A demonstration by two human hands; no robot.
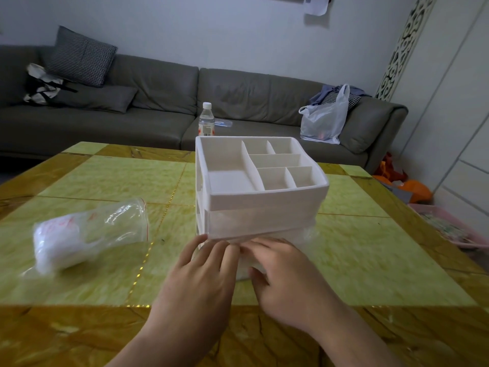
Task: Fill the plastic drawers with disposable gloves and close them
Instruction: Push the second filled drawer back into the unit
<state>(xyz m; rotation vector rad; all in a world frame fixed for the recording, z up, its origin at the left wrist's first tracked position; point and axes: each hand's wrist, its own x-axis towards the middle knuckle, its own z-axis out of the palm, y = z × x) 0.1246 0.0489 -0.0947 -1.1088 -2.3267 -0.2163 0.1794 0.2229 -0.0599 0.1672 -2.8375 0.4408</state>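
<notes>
Two hands: left hand (205, 266) and right hand (284, 268), fingers straight, press the lower drawer (264, 235) front.
Glove bag (87, 234): lies left on bench (370, 247).

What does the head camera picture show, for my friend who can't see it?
A person's left hand and right hand touch the lower drawer front of a white plastic drawer organiser on a yellow-green tiled table. A clear zip bag of white disposable gloves lies to the left. A clear water bottle and grey sofa are behind.
</notes>
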